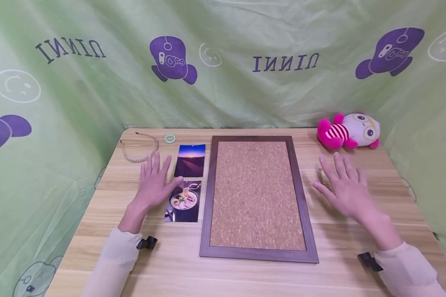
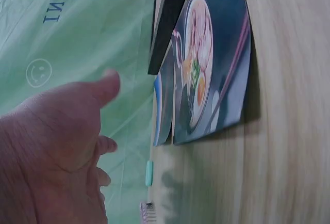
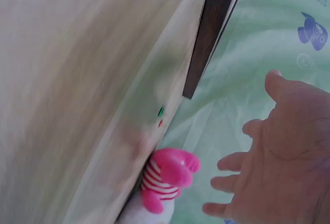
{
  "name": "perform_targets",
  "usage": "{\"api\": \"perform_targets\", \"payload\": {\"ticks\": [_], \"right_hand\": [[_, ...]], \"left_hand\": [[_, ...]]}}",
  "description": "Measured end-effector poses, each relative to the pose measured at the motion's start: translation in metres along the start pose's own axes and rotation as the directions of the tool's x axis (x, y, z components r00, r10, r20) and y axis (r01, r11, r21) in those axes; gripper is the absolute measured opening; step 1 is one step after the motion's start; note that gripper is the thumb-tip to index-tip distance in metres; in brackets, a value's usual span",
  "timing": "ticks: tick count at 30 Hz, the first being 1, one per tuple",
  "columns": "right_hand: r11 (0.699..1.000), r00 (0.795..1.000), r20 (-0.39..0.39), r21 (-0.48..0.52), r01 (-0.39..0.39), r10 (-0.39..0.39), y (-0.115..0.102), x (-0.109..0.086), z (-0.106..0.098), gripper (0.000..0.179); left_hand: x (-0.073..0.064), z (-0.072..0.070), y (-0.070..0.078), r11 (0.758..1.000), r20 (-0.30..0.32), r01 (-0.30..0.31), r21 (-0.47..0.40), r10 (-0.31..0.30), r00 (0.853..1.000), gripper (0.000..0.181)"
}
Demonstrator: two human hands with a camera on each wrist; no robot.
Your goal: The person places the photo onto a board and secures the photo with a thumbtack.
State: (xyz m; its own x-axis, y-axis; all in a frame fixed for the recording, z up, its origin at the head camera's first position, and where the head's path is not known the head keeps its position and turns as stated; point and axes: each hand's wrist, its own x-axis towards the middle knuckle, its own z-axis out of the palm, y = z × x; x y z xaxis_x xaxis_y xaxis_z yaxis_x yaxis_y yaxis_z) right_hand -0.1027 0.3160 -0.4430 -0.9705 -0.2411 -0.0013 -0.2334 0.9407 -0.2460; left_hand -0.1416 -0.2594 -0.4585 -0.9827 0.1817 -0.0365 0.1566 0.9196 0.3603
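Fingers spread, my left hand (image 1: pixel 154 185) hovers above the table, its thumb overlapping the corner of a photo of a ramen bowl (image 1: pixel 183 204) in the head view. Just behind that print lies a sunset photo (image 1: pixel 190 161). My right hand (image 1: pixel 347 192) is also spread and holds nothing, palm down to the right of a framed cork board (image 1: pixel 258 198). Near its fingertips is a tiny reddish item (image 1: pixel 321 169); the right wrist view shows a small green piece (image 3: pixel 161 111) beside a red one. The cork board lies flat between both hands.
At the back left are a beaded headband (image 1: pixel 141 159) and a mint-green ring-shaped band (image 1: pixel 169 138). A pink and white plush toy (image 1: pixel 349 132) lies at the back right. Green printed curtain (image 1: pixel 226 99) hangs around the wooden table (image 1: pixel 152 268).
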Motion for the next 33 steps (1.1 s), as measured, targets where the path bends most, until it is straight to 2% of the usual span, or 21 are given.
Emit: {"api": "perform_targets", "payload": {"ticks": [3, 7, 10, 13, 16, 21, 23, 25, 28, 31, 33], "right_hand": [[0.999, 0.999, -0.022, -0.007, 0.047, -0.047, -0.008, 0.000, -0.001, 0.091], [0.996, 0.994, -0.057, -0.014, 0.093, -0.093, -0.017, 0.002, -0.002, 0.090], [0.993, 0.990, -0.081, -0.007, 0.116, -0.116, -0.023, 0.003, -0.001, 0.084], [0.989, 0.982, -0.118, 0.001, 0.148, -0.147, -0.027, 0.002, 0.002, 0.070], [0.984, 0.973, -0.150, 0.021, 0.179, -0.174, -0.029, 0.000, 0.007, 0.052], [0.970, 0.963, -0.174, 0.090, 0.226, -0.208, -0.029, -0.003, 0.015, 0.034], [0.962, 0.959, -0.177, 0.125, 0.244, -0.220, -0.028, -0.004, 0.018, 0.031], [0.952, 0.961, -0.175, 0.184, 0.245, -0.213, -0.026, -0.005, 0.021, 0.025], [0.924, 0.973, -0.141, 0.316, 0.217, -0.181, -0.023, -0.006, 0.026, 0.019], [0.860, 0.986, -0.059, 0.484, 0.162, -0.153, -0.018, -0.006, 0.031, 0.019], [0.812, 0.988, 0.004, 0.570, 0.123, -0.153, -0.014, -0.006, 0.035, 0.022]], "left_hand": [[0.004, 0.003, 0.002, 0.998, -0.019, -0.008, -0.055, 0.007, 1.000, 0.087], [0.014, 0.004, 0.004, 0.987, -0.083, 0.007, -0.163, -0.020, 0.996, 0.076], [0.022, 0.004, 0.005, 0.969, -0.117, 0.033, -0.244, -0.063, 0.991, 0.068], [0.029, 0.005, 0.005, 0.951, -0.117, 0.071, -0.302, -0.111, 0.987, 0.064], [0.035, 0.007, 0.004, 0.922, -0.092, 0.129, -0.365, -0.173, 0.981, 0.062], [0.043, 0.012, 0.000, 0.850, -0.078, 0.195, -0.490, -0.265, 0.961, 0.059], [0.046, 0.013, 0.000, 0.830, -0.082, 0.201, -0.520, -0.283, 0.956, 0.059], [0.049, 0.014, 0.000, 0.821, -0.080, 0.211, -0.530, -0.296, 0.952, 0.061], [0.054, 0.015, 0.001, 0.818, -0.074, 0.234, -0.526, -0.318, 0.945, 0.063], [0.058, 0.018, 0.001, 0.820, -0.071, 0.261, -0.509, -0.343, 0.937, 0.064], [0.060, 0.021, 0.003, 0.828, -0.070, 0.273, -0.489, -0.350, 0.934, 0.065]]}}
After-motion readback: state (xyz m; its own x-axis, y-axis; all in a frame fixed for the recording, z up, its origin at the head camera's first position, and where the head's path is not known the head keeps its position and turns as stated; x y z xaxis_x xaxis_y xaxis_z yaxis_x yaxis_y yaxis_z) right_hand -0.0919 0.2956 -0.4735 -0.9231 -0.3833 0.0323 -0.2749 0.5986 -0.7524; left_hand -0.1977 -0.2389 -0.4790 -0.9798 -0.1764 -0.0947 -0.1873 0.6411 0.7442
